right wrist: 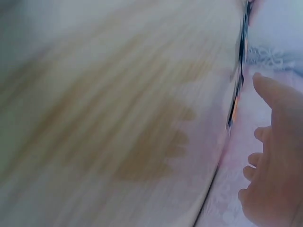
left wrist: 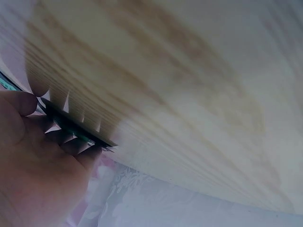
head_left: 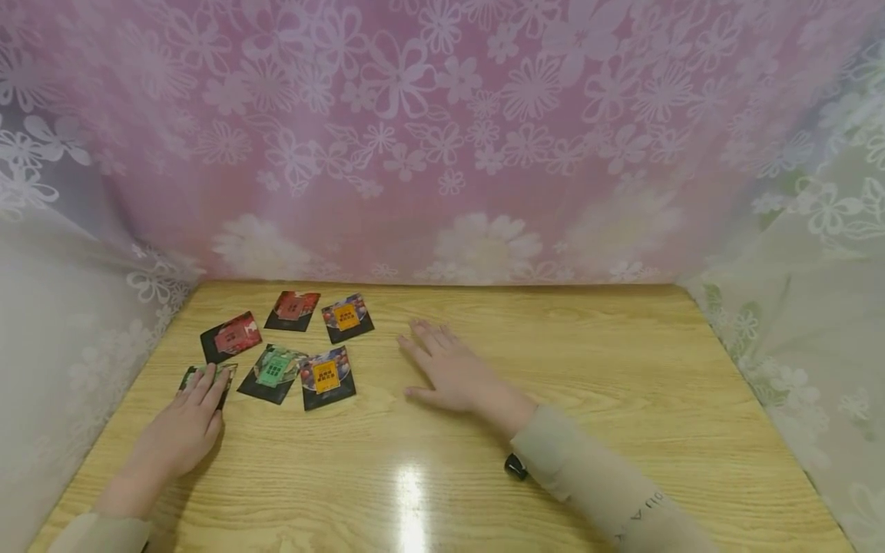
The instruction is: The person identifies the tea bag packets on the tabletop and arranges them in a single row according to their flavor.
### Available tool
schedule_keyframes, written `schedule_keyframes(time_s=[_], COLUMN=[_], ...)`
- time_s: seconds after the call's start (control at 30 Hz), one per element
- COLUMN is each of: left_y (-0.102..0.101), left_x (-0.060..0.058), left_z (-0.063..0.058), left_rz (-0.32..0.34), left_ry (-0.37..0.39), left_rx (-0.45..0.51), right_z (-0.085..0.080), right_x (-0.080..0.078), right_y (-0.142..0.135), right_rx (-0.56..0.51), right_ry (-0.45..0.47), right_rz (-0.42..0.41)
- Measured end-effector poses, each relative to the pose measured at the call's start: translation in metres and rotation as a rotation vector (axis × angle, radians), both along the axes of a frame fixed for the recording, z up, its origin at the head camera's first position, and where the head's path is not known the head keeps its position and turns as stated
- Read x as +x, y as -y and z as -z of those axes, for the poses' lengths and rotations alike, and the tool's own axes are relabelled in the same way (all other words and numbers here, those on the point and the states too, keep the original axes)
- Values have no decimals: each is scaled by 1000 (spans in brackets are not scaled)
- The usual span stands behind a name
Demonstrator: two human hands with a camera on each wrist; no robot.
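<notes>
My left hand (head_left: pixel 178 434) lies over a green-labelled packet (head_left: pixel 225 378) at the table's left side, its fingers stretched across and covering most of it. In the left wrist view that packet's dark edge (left wrist: pixel 75 126) shows at the fingertips, with the thumb by one end. To the right of it lies another green-labelled packet (head_left: pixel 273 374), then an orange-labelled packet (head_left: pixel 328 378). Behind them are a red-labelled packet (head_left: pixel 232 337), a second red-labelled one and another orange-labelled packet (head_left: pixel 348 318). My right hand (head_left: pixel 449 372) is spread with nothing in it, right of the packets.
The wooden table (head_left: pixel 622 369) runs back to a pink flowered curtain (head_left: pixel 449 153). Pale flowered cloth hangs along both sides. A small black object (head_left: pixel 515 466) shows beside the right sleeve (head_left: pixel 588 476).
</notes>
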State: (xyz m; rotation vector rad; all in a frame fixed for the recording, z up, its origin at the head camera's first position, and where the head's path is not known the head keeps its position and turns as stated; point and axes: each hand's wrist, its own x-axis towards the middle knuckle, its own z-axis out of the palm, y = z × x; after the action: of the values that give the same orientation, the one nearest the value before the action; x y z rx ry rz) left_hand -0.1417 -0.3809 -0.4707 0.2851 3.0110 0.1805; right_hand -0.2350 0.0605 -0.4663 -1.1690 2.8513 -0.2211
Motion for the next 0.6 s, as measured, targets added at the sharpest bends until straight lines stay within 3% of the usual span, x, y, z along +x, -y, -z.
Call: schedule_keyframes(time_s=[0.6], left_y=[-4], left_x=[-1], left_z=[-3], left_rz=[-9], left_ry=[9], left_rx=[-3], right_z=[-1], right_x=[-1], right_y=[77], right_rx=[137], right_ry=[-98], right_rz=[-222])
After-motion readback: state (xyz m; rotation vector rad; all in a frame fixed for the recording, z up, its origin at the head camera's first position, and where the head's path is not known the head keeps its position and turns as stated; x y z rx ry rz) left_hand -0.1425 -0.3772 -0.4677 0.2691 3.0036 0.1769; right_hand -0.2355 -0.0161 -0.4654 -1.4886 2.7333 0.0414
